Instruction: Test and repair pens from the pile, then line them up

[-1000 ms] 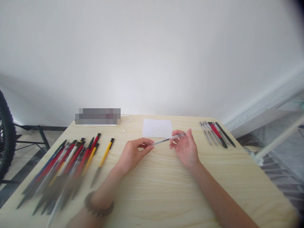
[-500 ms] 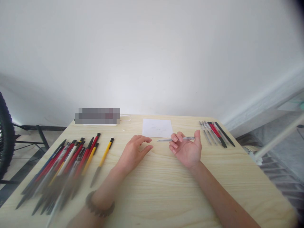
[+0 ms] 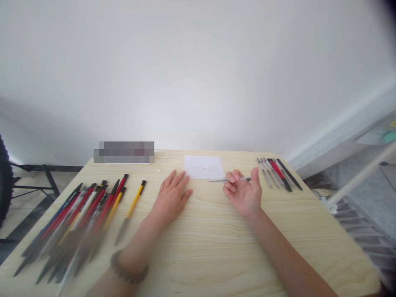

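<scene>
A slim clear pen (image 3: 216, 180) lies across the fingers of my right hand (image 3: 244, 194), which is turned palm up with the thumb raised. The pen's tip points left, just below the near edge of a white sheet of paper (image 3: 204, 167) that bears faint pen marks. My left hand (image 3: 172, 194) rests palm down on the table, its fingers spread and their tips by the paper's left corner. It holds nothing.
On the left lies a pile of pens (image 3: 83, 218), with a yellow pen (image 3: 134, 202) apart from it. A row of several pens (image 3: 278, 173) lies at the right. A blurred-out object (image 3: 123, 152) sits at the back left of the wooden table (image 3: 210, 255).
My left hand has gone from a loose curl to lying flat with fingers spread near the paper. My right hand still holds the pen, nearly unmoved. The view has shifted slightly.
</scene>
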Demonstrator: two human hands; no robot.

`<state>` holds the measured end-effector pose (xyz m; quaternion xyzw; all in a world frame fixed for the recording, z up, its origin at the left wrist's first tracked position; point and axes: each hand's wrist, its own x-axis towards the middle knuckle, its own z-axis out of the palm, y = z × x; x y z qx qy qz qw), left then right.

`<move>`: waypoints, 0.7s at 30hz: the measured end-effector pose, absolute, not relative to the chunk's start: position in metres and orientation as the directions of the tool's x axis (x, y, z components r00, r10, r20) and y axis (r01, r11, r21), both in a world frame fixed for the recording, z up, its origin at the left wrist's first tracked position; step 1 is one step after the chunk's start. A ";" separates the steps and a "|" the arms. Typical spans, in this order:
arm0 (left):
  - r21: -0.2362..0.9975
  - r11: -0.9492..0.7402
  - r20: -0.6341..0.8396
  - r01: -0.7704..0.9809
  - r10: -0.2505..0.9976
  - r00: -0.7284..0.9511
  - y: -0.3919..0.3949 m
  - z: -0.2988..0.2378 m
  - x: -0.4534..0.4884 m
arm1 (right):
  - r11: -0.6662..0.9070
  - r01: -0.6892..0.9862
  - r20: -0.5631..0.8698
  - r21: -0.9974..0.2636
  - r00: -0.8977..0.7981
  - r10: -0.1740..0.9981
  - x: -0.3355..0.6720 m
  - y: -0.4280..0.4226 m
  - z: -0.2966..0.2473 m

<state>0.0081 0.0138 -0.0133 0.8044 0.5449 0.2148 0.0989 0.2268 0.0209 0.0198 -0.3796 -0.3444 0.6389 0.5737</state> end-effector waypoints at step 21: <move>0.389 -0.540 0.255 0.747 0.842 0.476 0.010 -0.002 0.011 | 0.152 0.048 0.159 -0.987 0.230 0.960 0.227 0.035 -0.006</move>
